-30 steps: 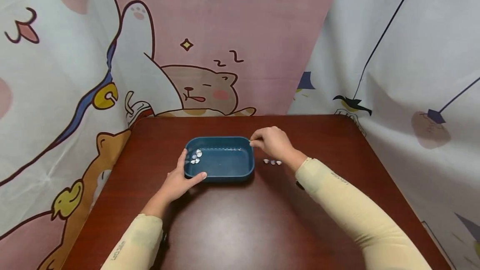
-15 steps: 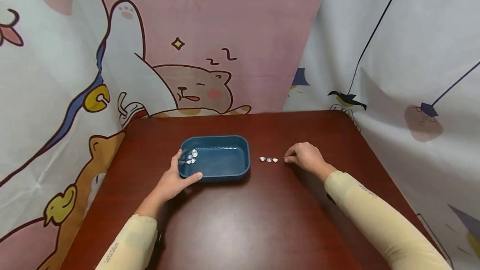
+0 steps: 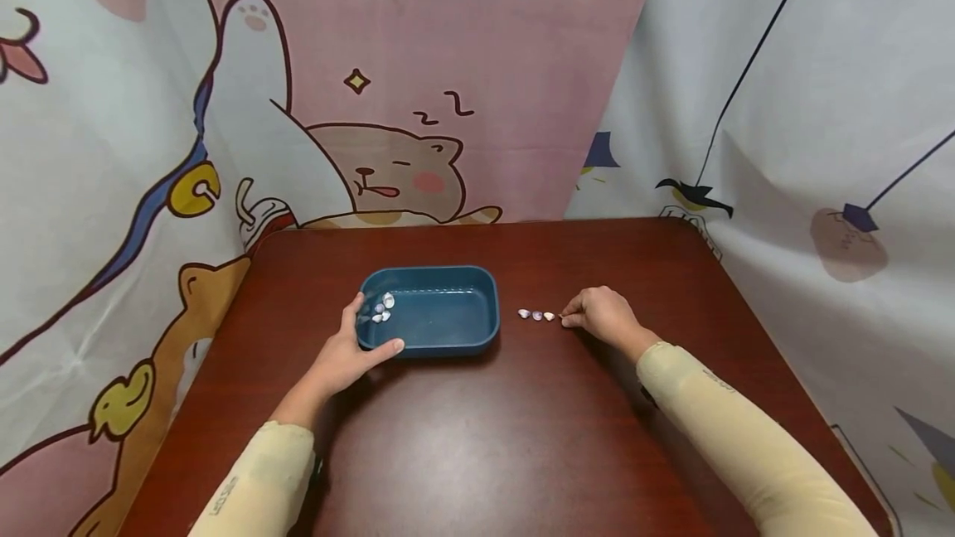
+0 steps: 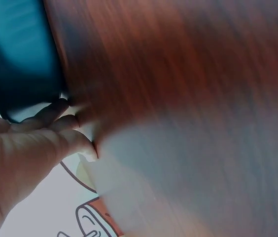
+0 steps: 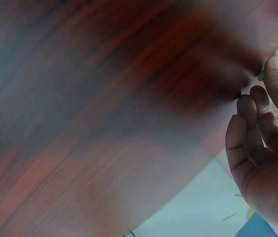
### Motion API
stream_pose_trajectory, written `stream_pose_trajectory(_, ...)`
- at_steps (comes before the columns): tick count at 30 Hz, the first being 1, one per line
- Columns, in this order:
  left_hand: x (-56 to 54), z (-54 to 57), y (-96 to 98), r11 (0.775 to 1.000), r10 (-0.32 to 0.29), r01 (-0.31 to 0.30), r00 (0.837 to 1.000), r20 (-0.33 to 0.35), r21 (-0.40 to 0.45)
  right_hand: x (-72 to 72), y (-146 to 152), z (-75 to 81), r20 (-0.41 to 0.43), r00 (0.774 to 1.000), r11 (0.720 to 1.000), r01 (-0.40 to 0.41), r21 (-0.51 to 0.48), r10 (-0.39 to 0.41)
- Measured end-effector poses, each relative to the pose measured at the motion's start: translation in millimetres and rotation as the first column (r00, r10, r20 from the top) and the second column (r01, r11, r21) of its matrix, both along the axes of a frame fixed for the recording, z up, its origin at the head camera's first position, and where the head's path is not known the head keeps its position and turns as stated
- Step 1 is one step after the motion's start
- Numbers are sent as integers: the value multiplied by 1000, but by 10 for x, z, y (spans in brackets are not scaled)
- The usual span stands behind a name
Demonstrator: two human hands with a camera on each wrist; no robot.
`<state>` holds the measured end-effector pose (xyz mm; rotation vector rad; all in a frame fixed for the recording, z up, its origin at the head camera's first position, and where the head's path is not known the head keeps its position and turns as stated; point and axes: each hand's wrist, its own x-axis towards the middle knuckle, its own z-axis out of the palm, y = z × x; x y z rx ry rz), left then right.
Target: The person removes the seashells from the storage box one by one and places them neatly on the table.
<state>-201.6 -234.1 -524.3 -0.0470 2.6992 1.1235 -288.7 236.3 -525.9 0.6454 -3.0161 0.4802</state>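
A blue rectangular tray sits on the table with several small pale seashells at its left end. My left hand grips that end, thumb over the front rim and fingers along the left side. To the right of the tray, three small seashells lie in a short row. At the row's right end my right hand pinches another small seashell between thumb and fingertip, down at the tabletop. Most of this shell is hidden by the fingers.
The dark red wooden table runs back to a printed cloth with cartoon animals. More of this cloth hangs along both sides of the table.
My right hand has gone from the tray's right rim to the far end of the shell row, then slightly left toward the row. My left hand keeps its hold on the tray.
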Motion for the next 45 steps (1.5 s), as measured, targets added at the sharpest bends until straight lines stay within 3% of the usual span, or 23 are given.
stream_pose_trajectory(21, -39, -38, -13, 1000, -2, 2, 1000, -8, -10, 4, -19, -11, -25, 999, 1000, -20, -6, 20)
stream_pose_trajectory(28, -27, -36, -19, 1000, 8, -8, 1000, 3, -12, -34, 11, 83, -55, 998, 1000, -28, -13, 27)
stream_pose_trajectory(32, -10, -32, -29, 1000, 12, -12, 1000, 6, -3, -112, -71, 233, -56, 998, 998, -15, -57, 12)
stream_pose_trajectory(35, 6, -30, -51, 1000, 18, -18, 1000, 4, -4, -201, -313, 449, -64, 998, 991, -21, -129, 12)
stream_pose_trajectory(39, 17, -27, -70, 1000, 25, -25, 1000, 0, -8, -274, -929, 732, -91, 994, 976, -85, -201, 67)
stream_pose_trajectory(42, 7, -24, -56, 1000, 20, -20, 1000, 4, -6, -245, -1521, 835, -76, 983, 966, -178, -186, 166)
stream_pose_trajectory(45, -15, -29, -17, 1000, 7, -7, 1000, 2, 2, -195, -2093, 818, 37, 964, 961, -257, -106, 262)
